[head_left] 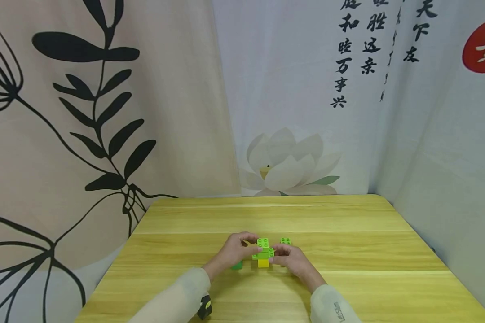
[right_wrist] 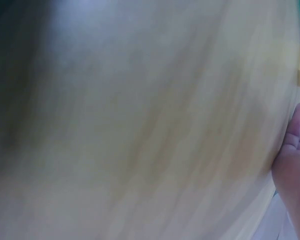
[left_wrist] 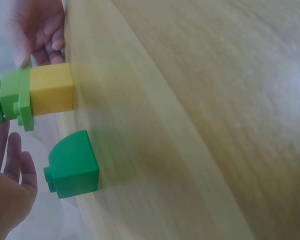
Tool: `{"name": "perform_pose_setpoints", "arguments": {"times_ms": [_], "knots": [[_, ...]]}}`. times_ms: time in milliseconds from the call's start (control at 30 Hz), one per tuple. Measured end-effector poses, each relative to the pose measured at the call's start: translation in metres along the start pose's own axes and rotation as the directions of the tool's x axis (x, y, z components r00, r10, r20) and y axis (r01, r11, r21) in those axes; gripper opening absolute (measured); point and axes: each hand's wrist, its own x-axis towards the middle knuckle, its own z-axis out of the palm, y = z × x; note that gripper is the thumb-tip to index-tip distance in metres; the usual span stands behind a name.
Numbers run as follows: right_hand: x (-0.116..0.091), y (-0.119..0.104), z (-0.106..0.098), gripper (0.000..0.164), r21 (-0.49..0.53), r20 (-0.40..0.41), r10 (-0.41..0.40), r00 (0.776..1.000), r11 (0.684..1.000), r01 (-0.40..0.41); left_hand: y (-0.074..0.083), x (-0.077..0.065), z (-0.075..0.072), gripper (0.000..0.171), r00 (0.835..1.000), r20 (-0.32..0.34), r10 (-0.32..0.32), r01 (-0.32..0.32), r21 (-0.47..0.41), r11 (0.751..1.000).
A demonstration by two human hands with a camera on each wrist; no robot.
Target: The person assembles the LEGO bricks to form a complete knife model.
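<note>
In the head view a small tower of toy building blocks stands on the table. Its base is a yellow block (head_left: 263, 263); above it come a thin light green piece (left_wrist: 25, 100) and light green blocks (head_left: 263, 243). My left hand (head_left: 239, 249) holds the upper light green block from the left, thumb on its near side. From the right, my right hand (head_left: 289, 259) pinches the light green piece at the tower's side, its thumb at the edge. Left of the tower sits a dark green block (left_wrist: 72, 165) with a curved face, partly hidden by my left hand in the head view.
Another light green block (head_left: 285, 240) stands just behind my right hand. A black object with a yellow mark (head_left: 205, 307) shows beside the left sleeve. The wooden table (head_left: 388, 251) reaches back to printed curtains (head_left: 186, 112).
</note>
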Motion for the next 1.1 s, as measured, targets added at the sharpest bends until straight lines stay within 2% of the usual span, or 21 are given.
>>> {"name": "perform_pose_setpoints", "arguments": {"times_ms": [333,533,767,1100], "knots": [[-0.001,0.0,-0.0009,0.045,0.001,0.009,-0.019,1.0,1.0,0.019,-0.0022,0.0004,0.001,0.028,1.0,0.02,-0.013,0.014,-0.021,1.0],[-0.0009,0.0,-0.0006,0.046,-0.005,0.011,-0.018,1.0,1.0,0.018,-0.0015,0.0008,0.0023,0.037,1.0,0.027,0.0,0.002,-0.042,0.999],[0.0004,0.0013,-0.0002,0.046,-0.006,0.004,-0.014,1.0,1.0,0.014,0.001,0.0013,0.0034,0.03,1.0,0.015,-0.004,0.005,-0.019,1.0],[0.0009,0.0018,-0.0004,0.045,-0.014,0.003,-0.017,1.0,1.0,0.017,0.0005,0.0022,0.0058,0.029,1.0,0.004,0.007,-0.007,0.016,1.0]]}}
